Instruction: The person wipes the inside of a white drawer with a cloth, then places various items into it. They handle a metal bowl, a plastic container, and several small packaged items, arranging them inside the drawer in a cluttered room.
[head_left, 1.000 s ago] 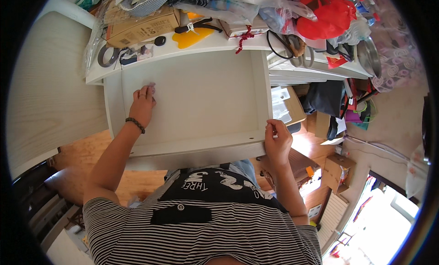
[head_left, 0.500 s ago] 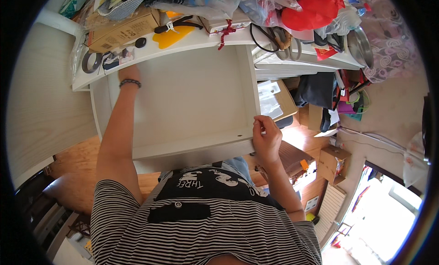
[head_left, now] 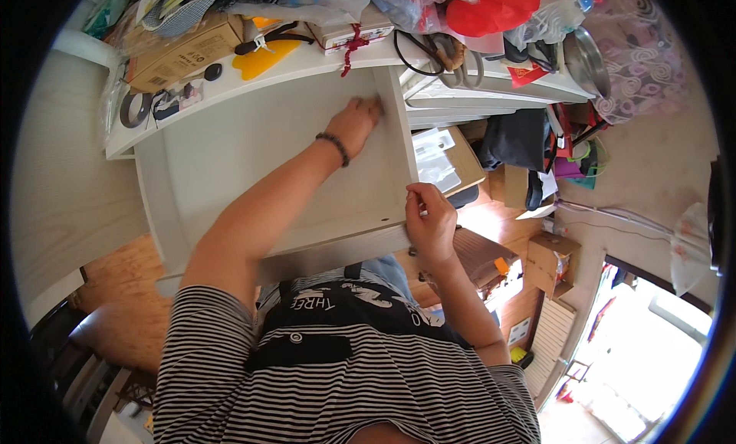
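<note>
A pale, whitish drawer stands pulled out in front of me, its bottom bare wherever I can see it. My left hand, with a dark beaded bracelet on the wrist, reaches inside to the far right corner, close to the right side wall. Motion smears its fingers, so whether it holds anything does not show. My right hand is at the drawer's front right corner, outside the side wall. Its fingers are curled closed, with a small whitish bit showing between them that I cannot make out.
Above the drawer, a crowded white top holds a cardboard box, a tape roll, a yellow flat piece, a red bag and a metal bowl. Boxes and bags stand at the right; a brown stool-like piece stands below.
My left hand has swept from the drawer's far left corner across to its far right. My right hand stays by the front right corner. The whole view has shifted slightly.
</note>
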Tool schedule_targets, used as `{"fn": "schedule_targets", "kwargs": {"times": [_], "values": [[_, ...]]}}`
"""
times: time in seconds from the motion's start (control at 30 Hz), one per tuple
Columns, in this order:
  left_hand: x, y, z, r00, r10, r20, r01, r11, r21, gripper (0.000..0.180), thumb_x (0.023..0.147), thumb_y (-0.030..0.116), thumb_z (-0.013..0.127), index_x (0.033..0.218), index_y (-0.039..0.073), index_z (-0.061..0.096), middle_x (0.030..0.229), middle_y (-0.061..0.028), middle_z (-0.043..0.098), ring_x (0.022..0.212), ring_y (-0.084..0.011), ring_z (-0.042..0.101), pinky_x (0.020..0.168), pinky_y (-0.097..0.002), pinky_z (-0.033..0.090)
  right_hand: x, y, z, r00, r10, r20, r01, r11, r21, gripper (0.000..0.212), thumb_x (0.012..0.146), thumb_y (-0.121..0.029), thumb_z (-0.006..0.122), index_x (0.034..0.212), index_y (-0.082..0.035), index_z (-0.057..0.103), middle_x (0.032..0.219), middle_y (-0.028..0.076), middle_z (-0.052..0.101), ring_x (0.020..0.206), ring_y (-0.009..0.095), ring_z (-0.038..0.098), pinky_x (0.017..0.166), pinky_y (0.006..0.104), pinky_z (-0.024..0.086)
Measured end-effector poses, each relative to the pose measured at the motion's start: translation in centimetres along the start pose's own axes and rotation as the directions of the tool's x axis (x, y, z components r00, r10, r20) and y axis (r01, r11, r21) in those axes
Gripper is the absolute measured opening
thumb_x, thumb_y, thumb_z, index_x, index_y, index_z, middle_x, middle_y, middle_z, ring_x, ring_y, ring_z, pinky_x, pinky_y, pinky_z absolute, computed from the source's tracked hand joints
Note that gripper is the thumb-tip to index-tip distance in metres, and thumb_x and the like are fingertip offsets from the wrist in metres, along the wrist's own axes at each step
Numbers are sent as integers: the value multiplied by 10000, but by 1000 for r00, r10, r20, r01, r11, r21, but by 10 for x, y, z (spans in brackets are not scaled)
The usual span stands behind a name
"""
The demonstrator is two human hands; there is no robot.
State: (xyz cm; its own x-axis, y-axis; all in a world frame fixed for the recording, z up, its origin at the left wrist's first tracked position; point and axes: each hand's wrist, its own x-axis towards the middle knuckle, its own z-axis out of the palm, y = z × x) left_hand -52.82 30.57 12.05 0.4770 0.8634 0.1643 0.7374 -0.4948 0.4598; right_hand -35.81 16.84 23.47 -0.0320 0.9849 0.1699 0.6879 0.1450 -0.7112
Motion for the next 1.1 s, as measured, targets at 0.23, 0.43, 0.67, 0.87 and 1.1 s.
{"fn": "schedule_targets", "kwargs": {"times": [0.23,0.43,0.67,0.87,1.1], "values": [[-132,-9,-58,914,274,298,-211,951,-227,317,848,100,508,1157,129,570,1214,-88,515,1150,-263,470,912,-346,463,-2,4,2,1000,-9,-16,9,1000,-17,81,767,11,589,834,-34,595,747,120,622,590,278,604,531,328,473],[-168,-114,-107,889,-457,-1,457,889,-33,236,892,122,505,1104,99,606,1090,-134,557,1016,-291,525,838,-373,483,-3,0,3,999,9,-32,-9,1000,12,87,760,19,595,831,-29,605,746,117,623,589,266,607,543,315,479],[-78,-21,-40,982,145,121,-144,989,-11,296,873,102,476,1156,73,558,1123,-94,524,1099,-251,476,900,-312,466,-4,4,4,1000,26,-5,-26,1000,6,84,789,19,583,867,-5,602,753,132,626,603,249,619,553,307,491],[-21,-101,-47,981,156,-114,-92,897,433,330,802,73,502,1121,26,574,1098,-94,542,1062,-261,511,906,-345,462,-5,1,5,1000,25,3,-25,1000,-13,71,806,19,571,863,1,608,712,119,603,558,201,576,534,282,467],[-77,-164,-98,999,-49,-10,35,554,832,367,816,69,474,1154,-61,532,1233,-219,505,1187,-345,463,1020,-427,369,-6,0,5,999,45,-16,-45,999,-13,73,815,13,567,873,0,608,715,115,604,559,193,574,523,276,469]]}}
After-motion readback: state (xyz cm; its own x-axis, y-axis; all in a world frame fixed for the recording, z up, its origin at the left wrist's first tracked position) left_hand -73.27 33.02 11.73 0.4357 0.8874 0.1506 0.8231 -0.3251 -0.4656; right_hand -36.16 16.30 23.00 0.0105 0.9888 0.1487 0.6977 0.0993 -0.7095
